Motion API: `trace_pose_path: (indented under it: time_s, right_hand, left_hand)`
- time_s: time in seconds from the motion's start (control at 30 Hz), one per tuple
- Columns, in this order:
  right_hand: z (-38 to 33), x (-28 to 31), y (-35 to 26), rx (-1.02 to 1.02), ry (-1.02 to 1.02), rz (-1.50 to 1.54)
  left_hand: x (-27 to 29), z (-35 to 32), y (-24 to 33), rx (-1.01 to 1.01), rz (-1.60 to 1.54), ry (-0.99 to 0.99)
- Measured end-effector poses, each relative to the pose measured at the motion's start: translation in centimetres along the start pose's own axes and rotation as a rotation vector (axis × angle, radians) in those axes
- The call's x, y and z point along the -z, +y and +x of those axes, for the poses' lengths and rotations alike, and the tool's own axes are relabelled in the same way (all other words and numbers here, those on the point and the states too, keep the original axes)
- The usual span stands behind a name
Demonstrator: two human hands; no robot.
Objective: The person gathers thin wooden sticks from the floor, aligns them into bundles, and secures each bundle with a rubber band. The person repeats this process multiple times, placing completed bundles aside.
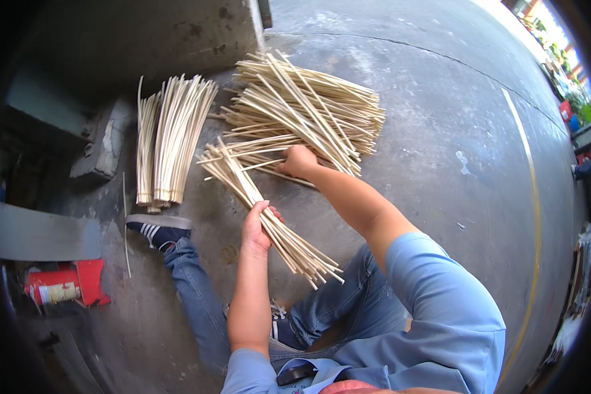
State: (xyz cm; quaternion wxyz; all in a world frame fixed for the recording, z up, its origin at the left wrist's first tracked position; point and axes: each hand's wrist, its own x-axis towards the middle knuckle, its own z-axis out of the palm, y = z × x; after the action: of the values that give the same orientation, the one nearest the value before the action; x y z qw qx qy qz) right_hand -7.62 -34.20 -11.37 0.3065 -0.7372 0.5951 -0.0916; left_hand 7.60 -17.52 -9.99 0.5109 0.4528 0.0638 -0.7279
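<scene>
My left hand [256,231] is wrapped round the middle of a loose bundle of thin pale wooden sticks [291,244], which slants from the upper left down toward my lap. Farther off, my right hand [300,161] is closed at the near edge of a large heap of similar sticks [338,105] on the floor. Its fingers pinch a few sticks whose ends reach left, across the top of the held bundle. How many it grips is partly hidden by the hand. To the left of the heap are two gathered bundles of sticks [180,141], side by side.
My outstretched foot in a dark shoe [161,226] lies just below the gathered bundles. A single stick [125,226] lies left of it. A red object with a pale label [59,289] is at the left. A concrete block [104,144] and wall [144,39] bound the far left.
</scene>
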Motion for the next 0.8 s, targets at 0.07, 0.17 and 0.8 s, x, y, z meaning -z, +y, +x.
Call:
trace_pose_path:
  time_s: [0.07, 0.17, 0.8]
  right_hand:
    - [0.9, -0.5, 0.3, -0.109, 0.059, -0.033]
    - [2.5, -1.6, -0.2, -0.234, 0.087, -0.052]
    - [-1.6, 2.1, 3.0, -0.028, -0.022, 0.349]
  left_hand:
    - [0.1, -1.3, 0.3, 0.010, -0.007, -0.019]
    - [0.9, -3.0, 0.8, 0.002, -0.065, 0.035]
    - [-1.9, -10.4, -0.2, -0.337, -0.075, -0.188]
